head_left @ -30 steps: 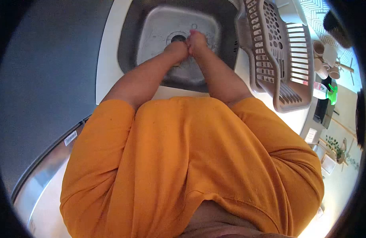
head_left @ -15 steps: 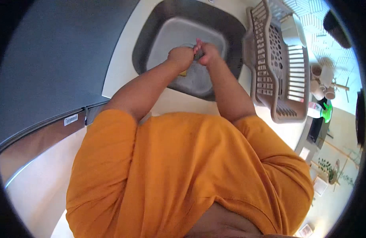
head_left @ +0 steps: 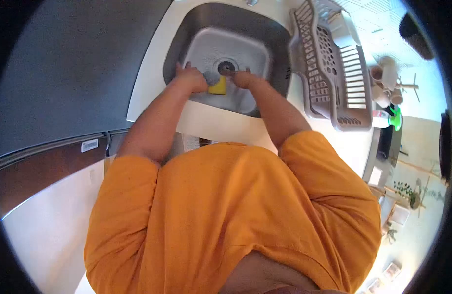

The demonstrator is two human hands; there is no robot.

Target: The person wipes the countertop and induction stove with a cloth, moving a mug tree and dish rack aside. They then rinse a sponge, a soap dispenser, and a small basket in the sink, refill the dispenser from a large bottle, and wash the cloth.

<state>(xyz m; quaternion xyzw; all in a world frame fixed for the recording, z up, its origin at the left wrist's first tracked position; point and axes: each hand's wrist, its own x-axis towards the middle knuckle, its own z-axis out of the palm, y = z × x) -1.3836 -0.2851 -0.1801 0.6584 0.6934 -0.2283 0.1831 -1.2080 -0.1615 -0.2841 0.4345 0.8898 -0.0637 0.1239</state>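
Observation:
In the grey sink, my left hand is at the left side, fingers apart and pointing up the frame. Beside it is a grey, round scrubber-like thing, blurred and next to a yellow sponge on the sink floor. Whether my left hand touches the grey thing is unclear. My right hand is right of the sponge, just below and right of the round drain. Its fingers reach left toward the drain, with one digit raised apart. Nothing shows in its grasp.
A grey-brown dish rack with a white container stands right of the sink. Beyond it are mugs on a stand and a spray bottle with a green top. A tap part shows above the sink.
My hands were together over the sink; they have moved apart, the left one leftward. The drain, grey thing and more of the yellow sponge now show. The view has shifted slightly.

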